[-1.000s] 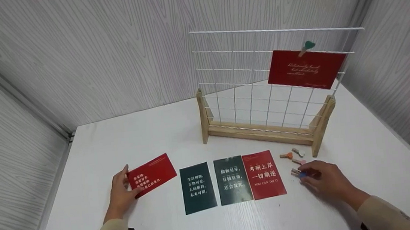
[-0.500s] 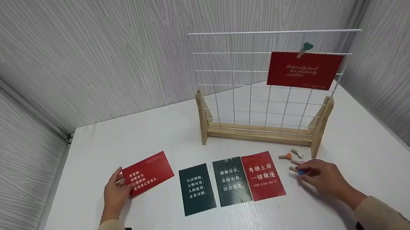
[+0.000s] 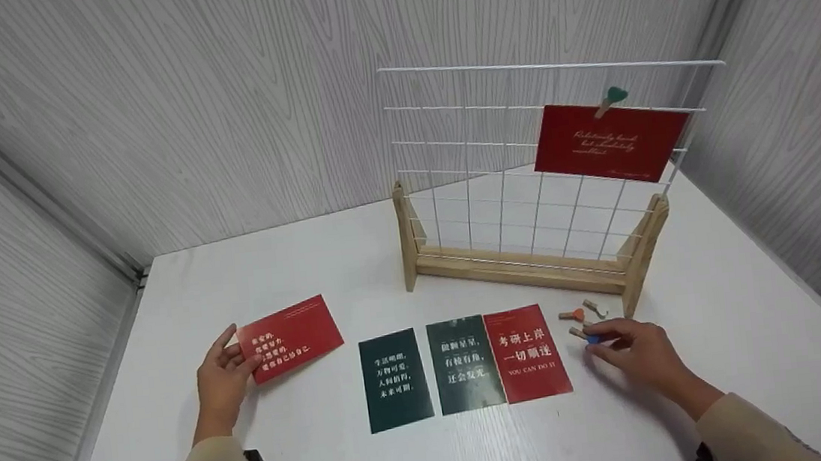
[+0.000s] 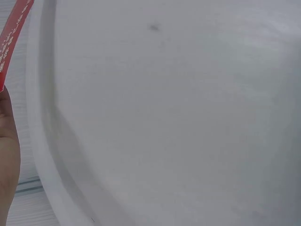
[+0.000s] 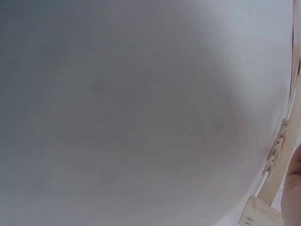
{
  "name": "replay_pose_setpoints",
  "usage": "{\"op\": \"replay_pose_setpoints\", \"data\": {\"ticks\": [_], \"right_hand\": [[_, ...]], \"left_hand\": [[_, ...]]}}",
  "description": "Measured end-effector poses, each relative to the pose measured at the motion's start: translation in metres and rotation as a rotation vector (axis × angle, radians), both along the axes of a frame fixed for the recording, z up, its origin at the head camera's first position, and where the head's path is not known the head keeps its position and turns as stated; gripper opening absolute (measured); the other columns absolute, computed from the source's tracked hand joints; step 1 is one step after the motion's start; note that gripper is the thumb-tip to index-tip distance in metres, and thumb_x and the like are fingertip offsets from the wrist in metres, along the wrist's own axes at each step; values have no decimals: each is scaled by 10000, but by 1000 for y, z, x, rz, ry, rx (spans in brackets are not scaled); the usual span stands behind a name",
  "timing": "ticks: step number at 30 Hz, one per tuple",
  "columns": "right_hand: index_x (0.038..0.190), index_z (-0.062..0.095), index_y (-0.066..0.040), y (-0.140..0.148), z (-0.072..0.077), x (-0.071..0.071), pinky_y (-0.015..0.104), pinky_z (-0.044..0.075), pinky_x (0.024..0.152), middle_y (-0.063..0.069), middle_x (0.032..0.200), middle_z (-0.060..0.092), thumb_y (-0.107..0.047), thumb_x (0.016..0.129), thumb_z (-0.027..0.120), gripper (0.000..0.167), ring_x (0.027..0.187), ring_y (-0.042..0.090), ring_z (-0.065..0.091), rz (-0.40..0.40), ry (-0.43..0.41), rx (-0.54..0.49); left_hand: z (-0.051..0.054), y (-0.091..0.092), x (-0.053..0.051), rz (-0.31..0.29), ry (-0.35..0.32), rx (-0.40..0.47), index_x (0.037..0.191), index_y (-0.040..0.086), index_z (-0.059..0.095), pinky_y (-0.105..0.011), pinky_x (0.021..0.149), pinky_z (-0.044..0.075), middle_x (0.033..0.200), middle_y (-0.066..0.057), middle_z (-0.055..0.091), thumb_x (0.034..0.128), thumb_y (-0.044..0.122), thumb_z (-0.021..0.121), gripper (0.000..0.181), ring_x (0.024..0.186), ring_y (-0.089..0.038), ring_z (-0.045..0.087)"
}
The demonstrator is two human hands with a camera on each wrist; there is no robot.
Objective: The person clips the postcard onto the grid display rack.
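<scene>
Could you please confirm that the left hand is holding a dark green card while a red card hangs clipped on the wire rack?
Not quite: the left hand is holding a red card, not a dark green one, as the head view shows. A second red card does hang clipped on the wire rack.

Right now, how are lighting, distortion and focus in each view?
Head view: print on the green cards readable, soft sheen on the table near the bottom; left wrist view: hazy, lines bowed, red card cut off at left; right wrist view: dim at upper left, wooden stand crowded against the right edge.
</scene>
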State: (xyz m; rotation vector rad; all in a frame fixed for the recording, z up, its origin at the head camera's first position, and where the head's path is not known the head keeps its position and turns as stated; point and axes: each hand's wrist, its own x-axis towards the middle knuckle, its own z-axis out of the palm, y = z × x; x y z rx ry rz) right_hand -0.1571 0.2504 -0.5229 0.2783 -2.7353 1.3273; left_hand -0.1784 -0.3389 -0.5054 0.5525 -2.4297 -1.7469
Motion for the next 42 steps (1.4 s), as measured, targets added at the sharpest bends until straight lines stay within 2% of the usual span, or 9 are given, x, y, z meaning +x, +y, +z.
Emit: {"op": "replay_pose_setpoints", "data": {"ticks": [5, 9, 15, 18, 22, 26, 34, 38, 42], "right_hand": [[1038, 731, -115, -8, 0, -1, 217, 530, 717, 2, 989, 697, -61, 782, 779, 266, 831, 136, 624, -8, -6, -62], [1051, 725, -89, -15, 1, -2, 217, 533, 713, 41, 998, 696, -43, 780, 774, 279, 812, 138, 627, -12, -5, -131], [1070, 718, -58, -25, 4, -6, 212, 534, 712, 89, 1038, 688, -16, 777, 766, 299, 816, 134, 633, -2, 28, -233], [1071, 718, -63, -28, 7, -9, 212, 532, 730, 79, 1026, 684, -39, 786, 764, 289, 832, 141, 637, -5, 35, -251], [1095, 706, -75, -33, 11, -12, 197, 518, 764, 62, 1032, 680, -104, 819, 749, 281, 869, 132, 631, -21, 3, -256], [1136, 682, -47, -36, 15, -17, 201, 512, 786, 94, 1076, 667, -69, 844, 721, 296, 912, 163, 623, -35, -25, -259], [1116, 700, -77, -41, 24, -25, 218, 524, 769, 65, 1047, 678, -152, 841, 735, 287, 891, 164, 626, -22, -2, -301], [1112, 692, -36, -46, 32, -29, 217, 529, 754, 94, 1027, 679, -92, 840, 728, 280, 878, 152, 631, -9, 28, -316], [1110, 663, 51, -54, 52, -27, 251, 549, 711, 178, 1027, 661, 19, 830, 707, 285, 870, 160, 634, 20, 42, -372]], "left_hand": [[5, 3, -2, -8, 10, 32, 1513, 176, 273, -159, 849, 471, 1252, -152, 486, 923, 46, 614, 693, 1121, -186, 523], [7, 9, -5, -17, 38, 59, 1506, 162, 291, -168, 835, 482, 1240, -157, 498, 914, 31, 623, 691, 1071, -147, 543], [12, 24, -13, -40, 68, 70, 1497, 179, 319, -186, 847, 485, 1228, -153, 518, 899, 36, 646, 696, 1075, -160, 548], [15, 33, -19, -60, 75, 84, 1496, 200, 320, -209, 874, 479, 1228, -141, 521, 899, 48, 650, 699, 1115, -190, 534], [19, 45, -26, -83, 91, 95, 1490, 209, 332, -236, 890, 478, 1228, -137, 525, 892, 54, 660, 699, 1144, -213, 529], [23, 58, -31, -100, 105, 98, 1481, 206, 349, -245, 886, 484, 1217, -131, 531, 887, 50, 664, 691, 1145, -218, 535], [27, 85, -42, -143, 146, 122, 1456, 217, 391, -285, 895, 485, 1217, -112, 552, 883, 51, 671, 660, 1140, -213, 555], [30, 99, -46, -169, 161, 130, 1451, 207, 400, -298, 895, 488, 1206, -114, 561, 867, 36, 686, 672, 1130, -214, 568], [34, 111, -50, -199, 184, 141, 1439, 190, 416, -292, 886, 495, 1191, -117, 577, 853, -3, 687, 675, 1107, -216, 584]]}}
